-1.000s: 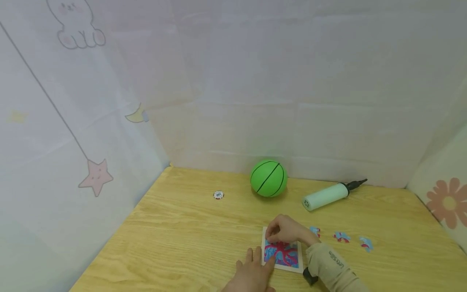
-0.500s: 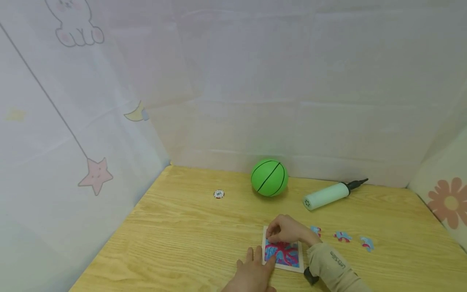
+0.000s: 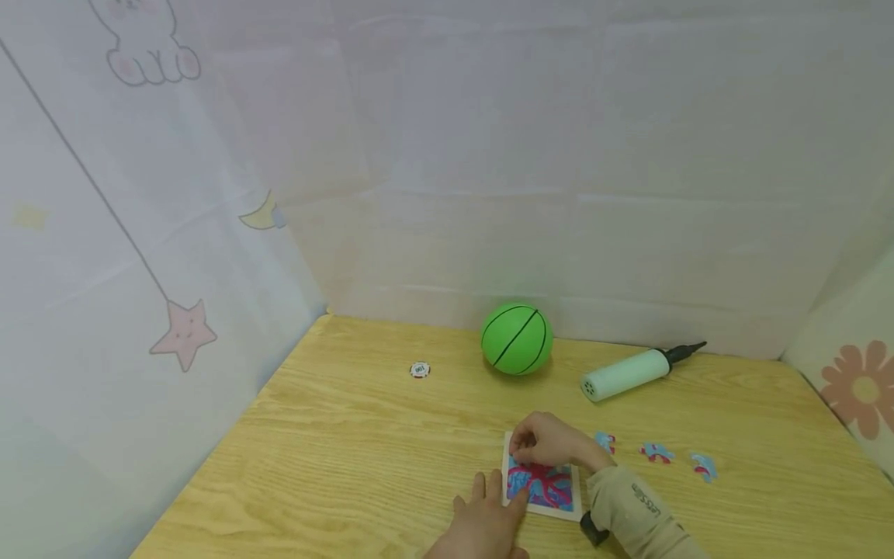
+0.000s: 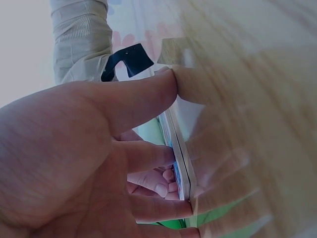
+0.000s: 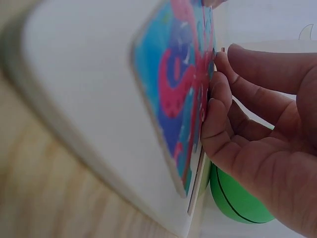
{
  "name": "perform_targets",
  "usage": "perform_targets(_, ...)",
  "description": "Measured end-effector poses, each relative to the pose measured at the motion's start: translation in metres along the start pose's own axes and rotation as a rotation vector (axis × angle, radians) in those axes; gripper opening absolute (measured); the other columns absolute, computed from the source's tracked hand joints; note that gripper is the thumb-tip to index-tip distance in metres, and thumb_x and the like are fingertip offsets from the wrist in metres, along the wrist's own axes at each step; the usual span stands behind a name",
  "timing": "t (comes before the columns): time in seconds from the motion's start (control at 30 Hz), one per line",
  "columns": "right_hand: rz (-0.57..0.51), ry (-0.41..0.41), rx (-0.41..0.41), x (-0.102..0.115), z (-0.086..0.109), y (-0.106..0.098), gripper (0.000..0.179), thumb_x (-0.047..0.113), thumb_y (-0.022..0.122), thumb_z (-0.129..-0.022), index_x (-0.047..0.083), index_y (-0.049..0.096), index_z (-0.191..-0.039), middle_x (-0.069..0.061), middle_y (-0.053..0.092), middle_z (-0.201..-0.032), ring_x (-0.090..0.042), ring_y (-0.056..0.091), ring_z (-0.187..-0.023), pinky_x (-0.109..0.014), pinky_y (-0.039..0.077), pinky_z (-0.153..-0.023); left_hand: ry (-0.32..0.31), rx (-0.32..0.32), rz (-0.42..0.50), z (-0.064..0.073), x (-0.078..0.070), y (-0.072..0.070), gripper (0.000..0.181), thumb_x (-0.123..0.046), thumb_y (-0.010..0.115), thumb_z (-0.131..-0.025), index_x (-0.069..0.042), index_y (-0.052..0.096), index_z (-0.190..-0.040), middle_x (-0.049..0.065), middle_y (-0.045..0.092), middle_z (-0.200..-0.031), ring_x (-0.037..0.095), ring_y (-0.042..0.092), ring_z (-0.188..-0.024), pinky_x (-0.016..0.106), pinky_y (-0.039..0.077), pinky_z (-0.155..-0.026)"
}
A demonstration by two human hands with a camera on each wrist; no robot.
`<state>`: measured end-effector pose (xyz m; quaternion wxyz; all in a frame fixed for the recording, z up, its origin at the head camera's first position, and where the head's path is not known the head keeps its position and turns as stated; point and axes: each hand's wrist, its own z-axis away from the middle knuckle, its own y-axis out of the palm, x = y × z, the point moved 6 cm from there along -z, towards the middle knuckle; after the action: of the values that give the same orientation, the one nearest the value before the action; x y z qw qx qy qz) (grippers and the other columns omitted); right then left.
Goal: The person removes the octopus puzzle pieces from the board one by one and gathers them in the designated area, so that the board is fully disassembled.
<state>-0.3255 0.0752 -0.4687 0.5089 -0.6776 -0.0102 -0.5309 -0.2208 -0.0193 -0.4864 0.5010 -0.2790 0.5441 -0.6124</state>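
Observation:
A square jigsaw puzzle point(image 3: 552, 489) with a pink octopus on blue lies in a white-bordered tray point(image 3: 559, 513) near the table's front. My left hand point(image 3: 480, 522) reaches in from the front left with fingers spread, its fingertips at the tray's left edge and lower part of the puzzle. In the left wrist view, that hand's straight fingers meet the tray's side. Over the puzzle's upper left part, my right hand point(image 3: 548, 439) has its fingers curled down, pinching at a puzzle piece mostly hidden by the fingers. The right wrist view shows those curled fingertips against the octopus picture.
Loose puzzle pieces point(image 3: 656, 453) lie in a row right of the tray. Farther back are a green ball point(image 3: 517, 339), a pale green hand pump point(image 3: 625, 376) with a black nozzle, and a round poker chip point(image 3: 420, 369). Printed cloth walls enclose the wooden table point(image 3: 335, 435).
Both hands keep nearly the same place on the puzzle and tray. The head view shifts very slightly.

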Motion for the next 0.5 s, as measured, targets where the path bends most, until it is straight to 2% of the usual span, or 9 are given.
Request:
perform_targets(0.23, -0.001, 0.008, 0.003, 0.0011, 0.0011, 0.0009, 0.006, 0.003, 0.068, -0.086, 0.008, 0.067, -0.082, 0.003, 0.060, -0.071, -0.006, 0.051, -0.059, -0.023, 0.044, -0.053, -0.008, 0.007, 0.013, 0.0004, -0.0009, -0.0008, 0.072, -0.049, 0.073, -0.076, -0.026, 0.049, -0.140, 0.019, 0.042, -0.143, 0.046, 0.041, -0.128, 0.066, 0.046, -0.082)
perform_targets(0.5, -0.004, 0.012, 0.002, -0.0024, 0.0008, 0.0026, 0.007, 0.002, 0.068, -0.085, 0.007, 0.064, -0.086, 0.005, 0.058, -0.076, -0.009, 0.053, -0.067, -0.024, 0.045, -0.061, 0.004, -0.002, 0.002, 0.0032, -0.0026, -0.0027, 0.072, -0.048, 0.073, -0.075, -0.025, 0.050, -0.140, 0.020, 0.042, -0.142, 0.046, 0.042, -0.127, 0.066, 0.046, -0.082)
